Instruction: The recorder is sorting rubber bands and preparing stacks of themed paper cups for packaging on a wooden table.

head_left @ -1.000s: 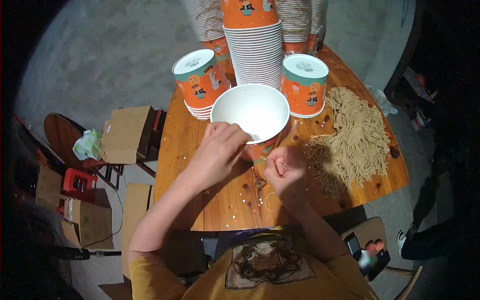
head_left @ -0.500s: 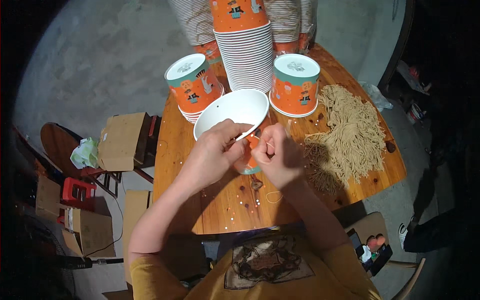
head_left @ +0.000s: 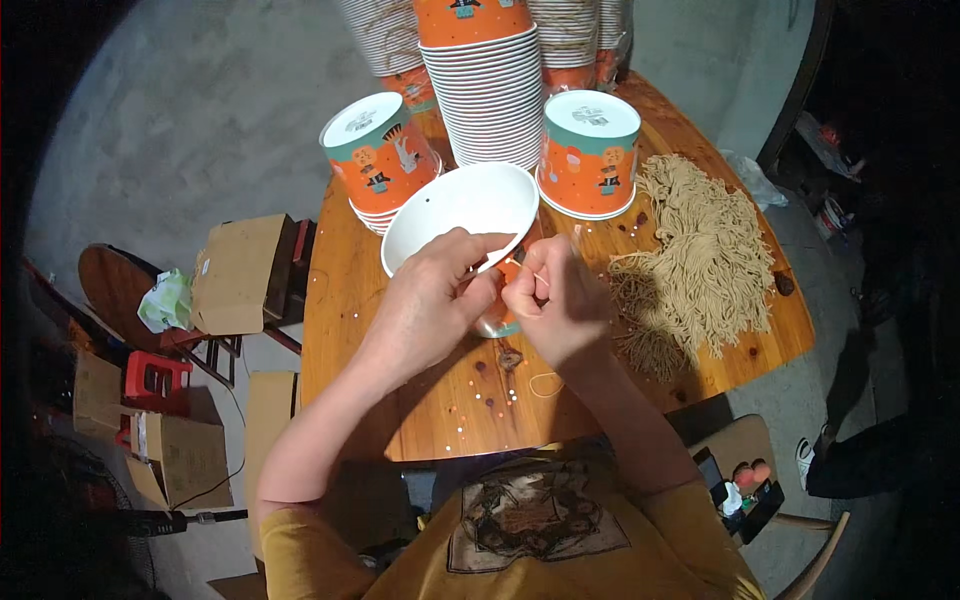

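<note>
A tilted paper bucket (head_left: pixel 455 215), white inside and orange outside, faces me over the table with a small dark hole in its far wall. My left hand (head_left: pixel 430 300) is closed on its near right rim, thumb outside and fingers over the edge. Beside it, my right hand (head_left: pixel 560 300) pinches a thin beige cord (head_left: pixel 515 263) that runs to the bucket's wall near the rim. Fingers hide where cord and wall meet. Below the right hand, a loop of cord (head_left: pixel 545 385) hangs or lies; I cannot tell which. To the right lies a heap of beige cords (head_left: pixel 710 255).
A tall stack of nested buckets (head_left: pixel 485 100) rises behind. Upside-down buckets stand left (head_left: pixel 385 165) and right (head_left: pixel 590 160) of it. Small paper dots lie on the wooden table (head_left: pixel 420 425). Cardboard boxes (head_left: pixel 235 275) and a red stool (head_left: pixel 157 383) are at left; a person's shoe (head_left: pixel 805 460) shows at right.
The view has shifted slightly, so the table's things sit a little higher. Both hands keep their grips; the cord between my right fingers and the rim shows more plainly.
</note>
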